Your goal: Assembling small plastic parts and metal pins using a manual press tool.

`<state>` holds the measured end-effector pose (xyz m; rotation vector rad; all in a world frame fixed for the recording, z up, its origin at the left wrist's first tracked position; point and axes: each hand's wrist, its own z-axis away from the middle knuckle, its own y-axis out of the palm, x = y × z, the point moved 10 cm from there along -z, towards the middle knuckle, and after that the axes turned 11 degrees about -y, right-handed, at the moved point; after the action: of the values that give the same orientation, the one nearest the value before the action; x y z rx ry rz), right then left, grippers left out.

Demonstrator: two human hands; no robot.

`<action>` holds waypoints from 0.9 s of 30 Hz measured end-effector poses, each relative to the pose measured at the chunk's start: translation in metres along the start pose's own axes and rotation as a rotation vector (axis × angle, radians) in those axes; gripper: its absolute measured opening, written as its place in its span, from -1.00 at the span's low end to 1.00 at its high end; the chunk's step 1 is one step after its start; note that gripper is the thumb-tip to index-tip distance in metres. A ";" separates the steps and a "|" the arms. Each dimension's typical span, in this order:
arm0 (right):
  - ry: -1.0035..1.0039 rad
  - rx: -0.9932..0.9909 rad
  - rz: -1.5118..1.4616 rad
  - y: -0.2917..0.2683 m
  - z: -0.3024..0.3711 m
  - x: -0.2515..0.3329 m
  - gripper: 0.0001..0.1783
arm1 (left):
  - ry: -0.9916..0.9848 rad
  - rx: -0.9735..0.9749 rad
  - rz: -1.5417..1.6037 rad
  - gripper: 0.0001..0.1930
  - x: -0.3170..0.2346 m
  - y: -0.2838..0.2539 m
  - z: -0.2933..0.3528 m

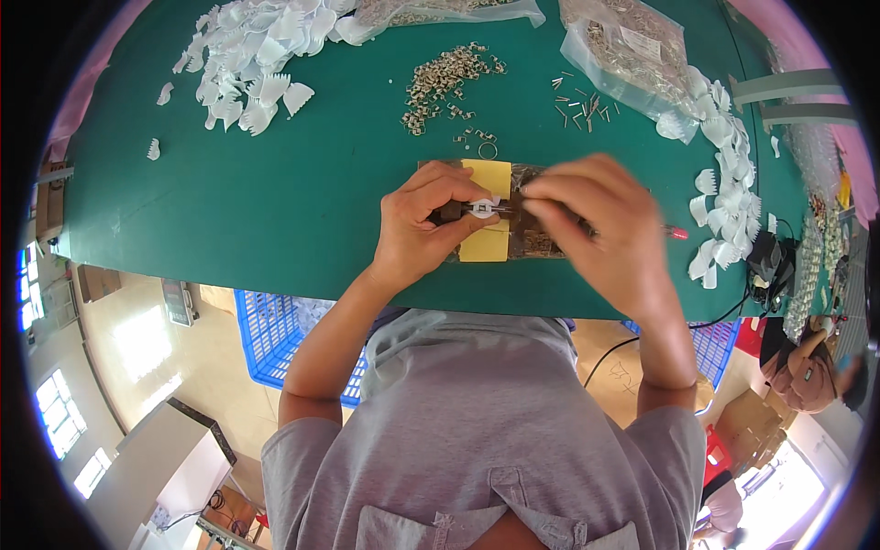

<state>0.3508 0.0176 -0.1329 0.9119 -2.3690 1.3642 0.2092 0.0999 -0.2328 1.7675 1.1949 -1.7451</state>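
My left hand is closed, pinching a small white toothed plastic piece with a bit of metal in its middle, like part of a claw clip. The piece is held over a dark block with a yellow strip across it, near the table's front edge. My right hand is just right of the piece, blurred by motion. Its thumb and fingertips are drawn together in a pinch; what they hold is too small and smeared to tell.
On the green table lie white toothed clip halves and, at the right, more clip halves. Small metal springs, loose metal pins and a plastic bag of metal parts lie beyond my hands. A blue basket stands below.
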 end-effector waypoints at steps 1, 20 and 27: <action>-0.001 0.008 0.006 0.011 -0.003 -0.007 -0.85 | -0.002 -0.006 -0.002 -0.74 -0.001 0.000 0.000; -0.162 0.723 0.397 0.085 -0.029 0.018 -0.86 | -0.034 0.020 0.093 -0.72 0.005 -0.001 0.000; -0.140 0.852 0.554 0.094 -0.031 0.036 -0.75 | 0.038 -0.038 0.068 -0.72 -0.001 -0.002 0.000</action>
<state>0.2610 0.0639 -0.1623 0.5097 -2.1999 2.7162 0.2077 0.1005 -0.2313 1.8056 1.1610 -1.6471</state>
